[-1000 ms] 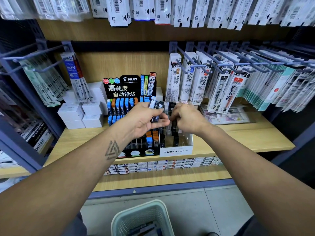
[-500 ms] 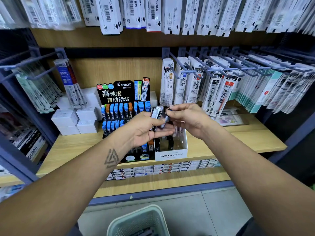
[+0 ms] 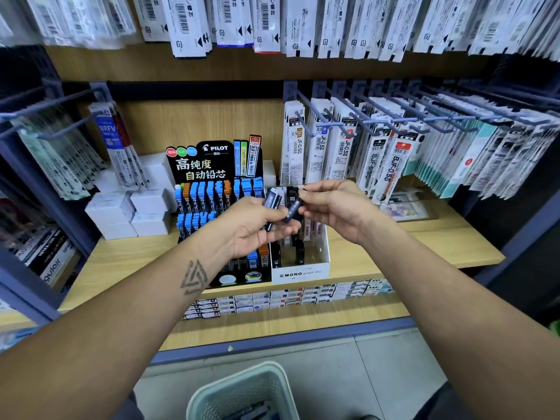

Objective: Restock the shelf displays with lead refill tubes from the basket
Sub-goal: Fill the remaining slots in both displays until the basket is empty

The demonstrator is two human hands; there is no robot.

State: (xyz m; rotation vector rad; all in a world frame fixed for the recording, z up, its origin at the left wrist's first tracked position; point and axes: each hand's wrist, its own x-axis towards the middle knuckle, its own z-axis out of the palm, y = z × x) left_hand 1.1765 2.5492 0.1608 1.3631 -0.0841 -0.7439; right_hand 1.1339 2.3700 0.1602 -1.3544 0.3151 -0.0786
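Left hand (image 3: 257,225) grips dark tubes (image 3: 271,204); right hand (image 3: 336,210) pinches 1 tube (image 3: 293,210).

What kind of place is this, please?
Most likely a stationery shop aisle: packaged pen refills hang on metal hooks, and a counter display on the wooden shelf holds pencil lead tubes.

Wooden shelf (image 3: 424,247), blue metal hooks (image 3: 333,116), grey tiled floor (image 3: 378,374).

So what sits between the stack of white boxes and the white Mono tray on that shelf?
The head view shows the black Pilot display with blue and orange lead tubes standing between the white boxes and the Mono tray.
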